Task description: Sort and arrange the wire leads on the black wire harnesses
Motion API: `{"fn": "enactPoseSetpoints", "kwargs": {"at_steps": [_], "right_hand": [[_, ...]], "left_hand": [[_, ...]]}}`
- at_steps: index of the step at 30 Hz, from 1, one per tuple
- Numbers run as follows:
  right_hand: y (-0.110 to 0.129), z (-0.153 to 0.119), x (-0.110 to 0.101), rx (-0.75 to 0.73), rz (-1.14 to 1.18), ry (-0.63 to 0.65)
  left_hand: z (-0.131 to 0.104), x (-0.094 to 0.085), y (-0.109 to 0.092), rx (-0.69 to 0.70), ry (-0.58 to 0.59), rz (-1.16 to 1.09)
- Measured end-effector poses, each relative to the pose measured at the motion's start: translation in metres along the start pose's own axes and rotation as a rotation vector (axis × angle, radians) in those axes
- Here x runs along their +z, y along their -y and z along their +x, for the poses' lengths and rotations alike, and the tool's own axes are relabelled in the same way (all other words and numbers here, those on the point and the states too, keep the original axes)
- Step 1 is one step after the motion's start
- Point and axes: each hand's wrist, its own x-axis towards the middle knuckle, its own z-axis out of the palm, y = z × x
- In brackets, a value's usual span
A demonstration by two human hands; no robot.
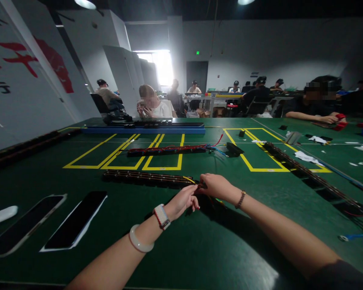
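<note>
Strip (145, 177) is lying on table (117, 227); likely stiff, yellow wire (188, 179) probably flexing easily; best holding mid-length. Left hand (183, 201), half curled, and right hand (217, 188), fingers bunched, are sitting at its right end; grips hidden.

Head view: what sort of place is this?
Probably an assembly workshop: yellow outlines mark areas on a green worktop, a long dark strip and a wired strip lie there, and several people sit farther back.
</note>
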Motion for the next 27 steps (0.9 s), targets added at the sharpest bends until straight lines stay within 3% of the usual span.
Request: {"fn": "enactPoseSetpoints", "kwargs": {"at_steps": [8,13,16,19,22,27], "right_hand": [[0.02,-0.002,0.003,0.016,-0.079,0.018],[0.026,-0.007,-0.006,0.009,-0.04,0.062],[0.016,-0.006,-0.013,0.036,-0.037,0.038],[-0.003,0.003,-0.011,0.067,-0.038,-0.101],[-0.022,0.016,0.0,0.08,-0.019,-0.236],[-0.032,0.036,0.026,0.073,-0.021,-0.265]], "left_hand": [[-0.001,0.002,-0.002,0.019,-0.005,0.02],[-0.002,0.003,-0.002,0.015,0.003,0.033],[-0.002,0.003,-0.002,0.014,0.01,0.041],[-0.004,0.004,-0.004,0.012,-0.01,0.099],[-0.006,0.007,-0.007,0.025,-0.043,0.205],[-0.008,0.01,-0.011,0.038,-0.063,0.277]]}}
